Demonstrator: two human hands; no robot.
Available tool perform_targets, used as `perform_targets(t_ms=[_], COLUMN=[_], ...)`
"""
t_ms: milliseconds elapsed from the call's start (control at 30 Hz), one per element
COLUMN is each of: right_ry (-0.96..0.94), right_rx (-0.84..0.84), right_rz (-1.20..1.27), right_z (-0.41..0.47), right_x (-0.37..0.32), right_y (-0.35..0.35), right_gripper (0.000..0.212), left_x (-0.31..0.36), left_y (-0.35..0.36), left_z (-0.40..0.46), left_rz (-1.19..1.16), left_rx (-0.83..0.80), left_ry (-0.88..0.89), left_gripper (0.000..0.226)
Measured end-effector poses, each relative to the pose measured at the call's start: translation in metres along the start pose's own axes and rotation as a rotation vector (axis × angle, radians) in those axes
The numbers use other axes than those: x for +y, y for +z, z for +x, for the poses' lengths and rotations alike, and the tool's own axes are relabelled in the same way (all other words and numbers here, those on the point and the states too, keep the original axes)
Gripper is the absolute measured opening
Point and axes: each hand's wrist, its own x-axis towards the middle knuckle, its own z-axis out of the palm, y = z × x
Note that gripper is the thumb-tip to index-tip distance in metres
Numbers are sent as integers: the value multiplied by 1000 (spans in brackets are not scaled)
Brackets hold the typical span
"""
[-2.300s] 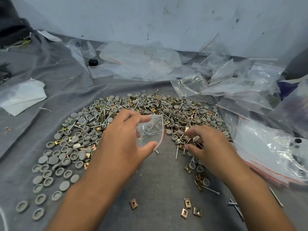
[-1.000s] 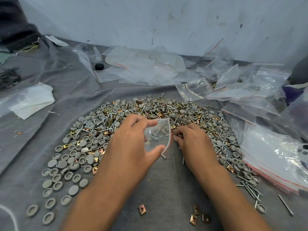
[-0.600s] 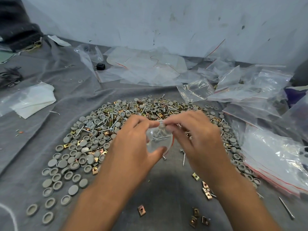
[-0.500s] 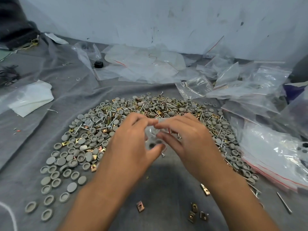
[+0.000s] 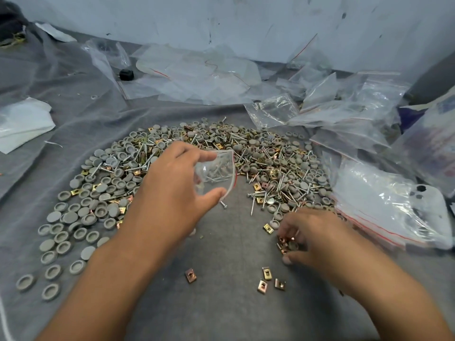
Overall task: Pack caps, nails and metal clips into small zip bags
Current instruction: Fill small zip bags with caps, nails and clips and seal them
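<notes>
Some nails sit blurred inside zip bag [image 5: 214, 174], gripped by left hand [image 5: 172, 190]; right hand [image 5: 317, 238] pinches metal clips [image 5: 285, 243]; grey cloth [image 5: 221, 303], white wall [image 5: 246, 25].

Grey caps [image 5: 103, 193], brass-gold clips [image 5: 267, 273], silver nails [image 5: 264, 168], on grey cloth [image 5: 221, 303].

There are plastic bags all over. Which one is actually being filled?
The small zip bag that the left hand holds above the pile, mouth open and nails inside. The other bags lie on the cloth, untouched.
</notes>
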Motion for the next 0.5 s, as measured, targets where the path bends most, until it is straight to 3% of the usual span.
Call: perform_targets(t_ms=[267, 500], right_ry=[-37, 0], right_rx=[105, 171], right_rz=[31, 123], right_z=[-4, 5], right_x=[-2, 5], right_y=[7, 11], right_gripper=[16, 21], left_x=[8, 8], left_y=[4, 4], left_z=[-2, -2], left_rz=[26, 29], left_rx=[-24, -35], left_ry=[25, 24], left_gripper=[60, 62])
